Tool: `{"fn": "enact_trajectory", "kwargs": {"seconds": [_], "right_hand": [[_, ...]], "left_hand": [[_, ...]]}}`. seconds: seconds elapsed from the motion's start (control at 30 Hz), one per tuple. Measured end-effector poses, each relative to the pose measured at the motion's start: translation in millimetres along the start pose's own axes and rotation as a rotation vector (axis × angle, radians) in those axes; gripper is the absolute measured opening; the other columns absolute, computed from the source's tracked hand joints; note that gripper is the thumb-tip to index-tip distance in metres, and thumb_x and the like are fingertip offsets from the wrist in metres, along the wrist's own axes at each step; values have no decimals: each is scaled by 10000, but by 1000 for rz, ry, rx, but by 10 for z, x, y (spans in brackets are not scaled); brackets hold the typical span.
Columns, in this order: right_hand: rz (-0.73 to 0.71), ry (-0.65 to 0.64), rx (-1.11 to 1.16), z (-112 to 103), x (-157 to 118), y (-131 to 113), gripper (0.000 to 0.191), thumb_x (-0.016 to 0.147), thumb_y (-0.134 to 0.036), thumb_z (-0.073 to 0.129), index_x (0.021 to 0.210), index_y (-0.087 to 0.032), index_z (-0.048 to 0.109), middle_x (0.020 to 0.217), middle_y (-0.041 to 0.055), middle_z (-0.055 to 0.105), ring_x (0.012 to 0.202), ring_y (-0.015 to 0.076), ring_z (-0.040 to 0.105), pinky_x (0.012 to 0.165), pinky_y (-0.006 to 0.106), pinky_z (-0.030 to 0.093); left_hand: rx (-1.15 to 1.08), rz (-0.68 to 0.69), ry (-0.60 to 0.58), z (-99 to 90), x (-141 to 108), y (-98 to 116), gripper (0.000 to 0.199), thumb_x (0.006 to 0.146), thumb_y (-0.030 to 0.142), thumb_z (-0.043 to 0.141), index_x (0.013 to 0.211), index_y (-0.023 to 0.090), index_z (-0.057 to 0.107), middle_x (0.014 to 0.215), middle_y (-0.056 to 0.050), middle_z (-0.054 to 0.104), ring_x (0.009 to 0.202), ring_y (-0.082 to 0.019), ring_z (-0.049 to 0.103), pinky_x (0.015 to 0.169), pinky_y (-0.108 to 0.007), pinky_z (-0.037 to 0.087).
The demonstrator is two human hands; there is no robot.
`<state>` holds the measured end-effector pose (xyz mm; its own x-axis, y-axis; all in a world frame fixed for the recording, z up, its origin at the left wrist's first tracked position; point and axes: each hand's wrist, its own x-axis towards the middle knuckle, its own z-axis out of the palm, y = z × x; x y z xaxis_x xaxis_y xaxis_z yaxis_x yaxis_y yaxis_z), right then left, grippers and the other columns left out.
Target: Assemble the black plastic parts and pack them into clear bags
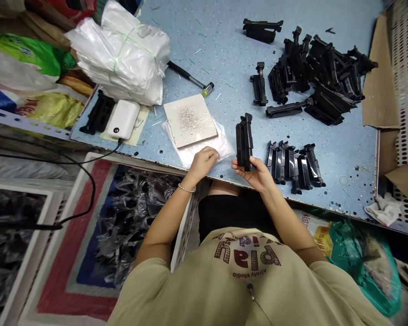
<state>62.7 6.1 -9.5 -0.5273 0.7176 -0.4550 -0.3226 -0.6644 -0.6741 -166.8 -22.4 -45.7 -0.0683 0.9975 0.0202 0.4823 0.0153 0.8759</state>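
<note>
My right hand (256,174) grips the lower end of a long black plastic part (244,138), which stands up from the fingers over the table's front edge. My left hand (204,162) rests at the edge of a clear plastic bag (224,140), thumb and fingertips pressed together; whatever is between them is too small to make out. Above that hand a pale square board (190,118) lies on the bag, with a scatter of tiny shiny metal pieces (191,121) on it. Beside my right hand is a row of several similar black parts (294,166).
A pile of black parts (326,72) covers the back right. A small hammer (192,79) lies behind the board. Stacked plastic bags (122,50) and a white power bank (124,120) with a cable stand left. Below, a crate (132,217) holds wrapped dark pieces.
</note>
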Motion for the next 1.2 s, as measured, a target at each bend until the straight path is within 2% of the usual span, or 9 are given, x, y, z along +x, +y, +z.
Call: {"fn": "enact_trajectory", "kwargs": {"seconds": [0.17, 0.37, 0.53, 0.7, 0.87, 0.93, 1.03, 1.13, 1.2], "right_hand": [[-67, -9, -21, 33, -55, 14, 404, 779, -539, 795, 992, -196, 783, 959, 81, 827, 1176, 298, 718, 1052, 434, 555], [-107, 15, -87, 169, 45, 137, 391, 701, -505, 863, 933, -205, 764, 932, 59, 826, 1088, 286, 734, 1052, 435, 530], [-201, 214, -23, 42, 97, 86, 360, 702, -522, 859, 831, -211, 732, 863, 53, 807, 1014, 254, 752, 1011, 401, 561], [-162, 79, -84, 111, -78, 62, 354, 755, -503, 809, 926, -200, 743, 898, 65, 807, 1071, 272, 739, 985, 417, 572], [-219, 156, -104, 125, -50, 91, 339, 731, -466, 843, 922, -206, 740, 845, 35, 804, 921, 223, 745, 909, 356, 573], [-262, 227, -78, 33, 10, 71, 330, 746, -490, 828, 887, -207, 736, 861, 40, 806, 872, 204, 735, 891, 343, 572], [-285, 277, -94, -86, 38, 11, 348, 737, -502, 828, 877, -199, 730, 920, 64, 807, 897, 209, 731, 896, 345, 568], [-283, 274, -122, -151, -155, -72, 379, 731, -491, 841, 943, -202, 717, 929, 62, 798, 926, 223, 736, 881, 351, 572], [-207, 173, -82, -206, -432, -114, 421, 758, -532, 814, 995, -203, 703, 857, 46, 781, 815, 212, 736, 786, 343, 586]], "left_hand": [[-486, -270, 6, 17, -11, 67, 274, 688, 415, 868, 723, 185, 722, 773, -24, 676, 712, -155, 587, 687, -307, 484], [-575, -283, 108, 215, -60, 126, 387, 718, 549, 839, 716, 186, 707, 781, -25, 669, 739, -159, 594, 707, -306, 490], [-480, -186, 262, 128, -139, 158, 322, 760, 451, 832, 801, 200, 635, 863, -30, 699, 747, -149, 618, 725, -305, 524], [-359, -108, 340, 319, -156, 305, 238, 839, 263, 756, 851, 220, 522, 809, 21, 631, 732, -122, 611, 733, -275, 528], [-358, -15, 320, 396, -158, 341, 182, 884, 176, 692, 893, 226, 517, 901, -5, 666, 847, -153, 678, 794, -305, 567], [-220, 93, 272, 306, -188, 299, 104, 901, 130, 636, 898, 220, 585, 1027, -44, 703, 986, -187, 692, 887, -357, 578], [86, 180, 116, 212, -230, 241, 264, 918, 60, 519, 971, 224, 719, 1122, -68, 721, 1084, -229, 680, 971, -427, 576], [171, 172, 96, 266, -237, 239, 324, 956, 99, 511, 1165, 205, 735, 1224, -99, 707, 1145, -248, 677, 1020, -445, 578], [148, 165, 136, 355, -223, 259, 358, 971, 141, 543, 1295, 190, 686, 1339, -125, 662, 1178, -244, 674, 1039, -426, 578]]}}
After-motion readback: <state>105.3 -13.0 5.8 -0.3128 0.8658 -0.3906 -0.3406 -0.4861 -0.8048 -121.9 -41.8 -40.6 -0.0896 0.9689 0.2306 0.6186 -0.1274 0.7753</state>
